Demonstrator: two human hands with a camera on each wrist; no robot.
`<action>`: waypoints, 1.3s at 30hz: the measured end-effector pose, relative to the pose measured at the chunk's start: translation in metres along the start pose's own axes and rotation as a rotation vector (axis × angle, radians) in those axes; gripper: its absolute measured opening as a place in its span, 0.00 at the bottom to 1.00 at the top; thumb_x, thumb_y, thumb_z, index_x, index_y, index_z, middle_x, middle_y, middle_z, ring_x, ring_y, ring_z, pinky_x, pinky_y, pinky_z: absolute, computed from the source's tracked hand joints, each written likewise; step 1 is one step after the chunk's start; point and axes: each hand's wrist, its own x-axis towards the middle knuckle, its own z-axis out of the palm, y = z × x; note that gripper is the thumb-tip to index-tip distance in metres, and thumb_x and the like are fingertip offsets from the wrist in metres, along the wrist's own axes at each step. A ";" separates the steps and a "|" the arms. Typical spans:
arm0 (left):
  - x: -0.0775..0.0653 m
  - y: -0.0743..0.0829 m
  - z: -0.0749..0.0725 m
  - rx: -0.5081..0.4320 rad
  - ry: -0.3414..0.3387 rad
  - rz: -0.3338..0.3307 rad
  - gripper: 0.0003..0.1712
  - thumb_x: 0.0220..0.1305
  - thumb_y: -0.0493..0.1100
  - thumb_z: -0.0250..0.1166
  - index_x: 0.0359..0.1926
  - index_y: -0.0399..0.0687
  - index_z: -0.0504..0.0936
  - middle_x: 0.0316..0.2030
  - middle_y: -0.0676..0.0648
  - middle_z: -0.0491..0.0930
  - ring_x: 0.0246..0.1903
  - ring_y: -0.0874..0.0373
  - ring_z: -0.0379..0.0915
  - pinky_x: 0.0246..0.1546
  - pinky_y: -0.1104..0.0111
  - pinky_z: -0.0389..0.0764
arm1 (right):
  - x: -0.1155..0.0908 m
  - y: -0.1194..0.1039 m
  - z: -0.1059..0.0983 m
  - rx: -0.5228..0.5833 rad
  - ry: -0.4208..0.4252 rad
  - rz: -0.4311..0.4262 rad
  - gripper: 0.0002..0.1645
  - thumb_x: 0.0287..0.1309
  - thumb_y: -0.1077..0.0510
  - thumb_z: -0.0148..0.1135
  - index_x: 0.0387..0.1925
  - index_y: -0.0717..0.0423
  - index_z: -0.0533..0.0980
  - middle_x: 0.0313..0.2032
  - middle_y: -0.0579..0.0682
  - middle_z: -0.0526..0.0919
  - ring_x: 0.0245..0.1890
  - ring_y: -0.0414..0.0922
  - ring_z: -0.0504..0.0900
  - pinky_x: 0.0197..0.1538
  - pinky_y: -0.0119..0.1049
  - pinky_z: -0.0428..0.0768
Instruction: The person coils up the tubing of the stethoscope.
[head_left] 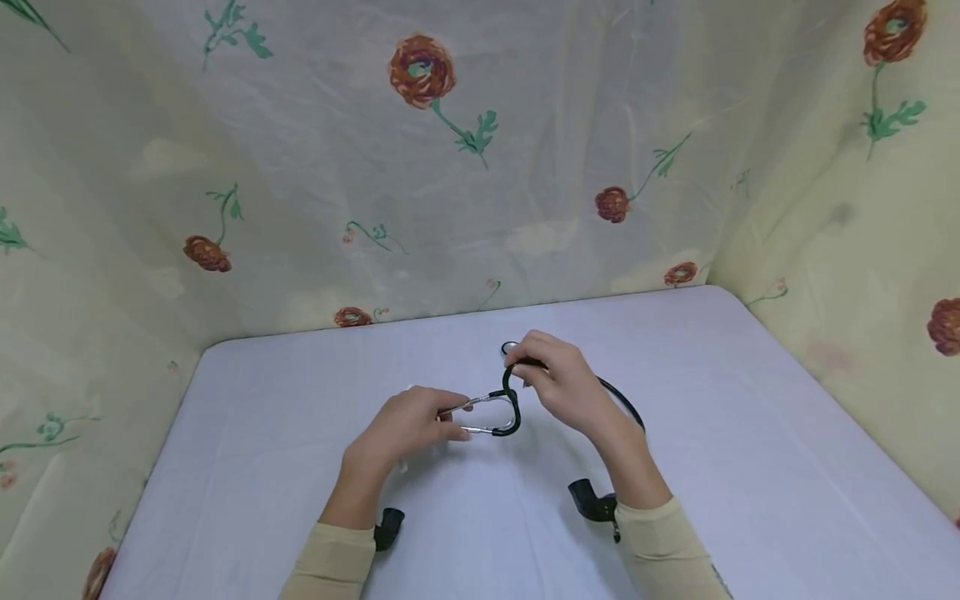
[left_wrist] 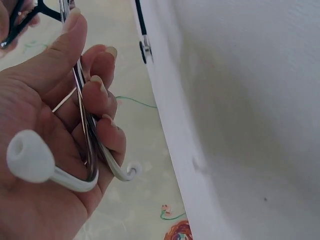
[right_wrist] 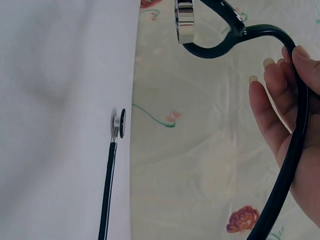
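Roughly parallel to the table's (head_left: 255,425) far edge, the stethoscope (head_left: 507,431) runs from left hand (head_left: 405,429), gripping its 2 metal arms (left_wrist: 86,120), to right hand (head_left: 561,379), pinching its tube (right_wrist: 283,185).

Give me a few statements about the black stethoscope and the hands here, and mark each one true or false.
1. The left hand holds the shiny silver metal ear tubes. True.
2. The right hand is empty. False: it holds the glossy black flexible tubing.
3. The silver-and-black round chestpiece is apart from both hands. True.
4. The white rounded ear tips are at the right hand. False: they are at the left hand.
5. Both long fabric sleeves are beige. True.
6. The pale backdrop is plain. False: it is printed with red-brown flowers and green stems.
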 end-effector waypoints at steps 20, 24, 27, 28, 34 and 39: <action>-0.005 0.008 -0.005 -0.032 0.018 0.060 0.24 0.46 0.58 0.70 0.48 0.69 0.81 0.31 0.65 0.83 0.27 0.67 0.72 0.33 0.70 0.70 | 0.002 -0.003 0.004 0.105 -0.038 0.041 0.06 0.56 0.61 0.61 0.34 0.45 0.79 0.29 0.41 0.77 0.28 0.38 0.75 0.34 0.31 0.76; -0.006 0.010 -0.006 -0.056 0.009 0.064 0.23 0.45 0.57 0.71 0.47 0.69 0.81 0.26 0.67 0.81 0.24 0.65 0.69 0.35 0.68 0.68 | 0.001 -0.001 0.006 0.143 -0.050 0.052 0.05 0.57 0.59 0.60 0.34 0.48 0.80 0.29 0.42 0.76 0.28 0.39 0.75 0.34 0.32 0.76; -0.006 0.012 -0.007 -0.079 0.005 0.084 0.23 0.45 0.57 0.71 0.47 0.68 0.82 0.22 0.68 0.79 0.22 0.64 0.68 0.45 0.64 0.67 | 0.001 0.002 0.007 0.181 -0.048 0.051 0.05 0.58 0.58 0.60 0.35 0.49 0.80 0.29 0.44 0.77 0.28 0.40 0.75 0.34 0.32 0.76; -0.006 0.013 -0.007 -0.083 0.005 0.091 0.23 0.45 0.57 0.71 0.46 0.68 0.82 0.21 0.68 0.79 0.22 0.64 0.69 0.49 0.63 0.65 | 0.001 0.002 0.007 0.193 -0.046 0.051 0.05 0.58 0.58 0.59 0.35 0.48 0.80 0.29 0.44 0.77 0.29 0.40 0.75 0.34 0.32 0.76; -0.007 0.017 -0.010 -0.133 -0.012 0.125 0.20 0.47 0.55 0.70 0.45 0.67 0.83 0.21 0.65 0.82 0.22 0.66 0.72 0.51 0.60 0.64 | 0.002 0.005 0.006 0.272 -0.076 0.086 0.06 0.59 0.58 0.58 0.37 0.52 0.80 0.31 0.49 0.77 0.30 0.43 0.75 0.36 0.33 0.76; -0.007 0.019 -0.009 -0.140 -0.020 0.151 0.18 0.49 0.55 0.69 0.44 0.64 0.84 0.22 0.63 0.82 0.24 0.65 0.77 0.36 0.66 0.71 | 0.000 -0.006 0.001 0.350 -0.120 0.145 0.07 0.60 0.62 0.56 0.38 0.59 0.79 0.32 0.56 0.77 0.31 0.45 0.75 0.37 0.34 0.76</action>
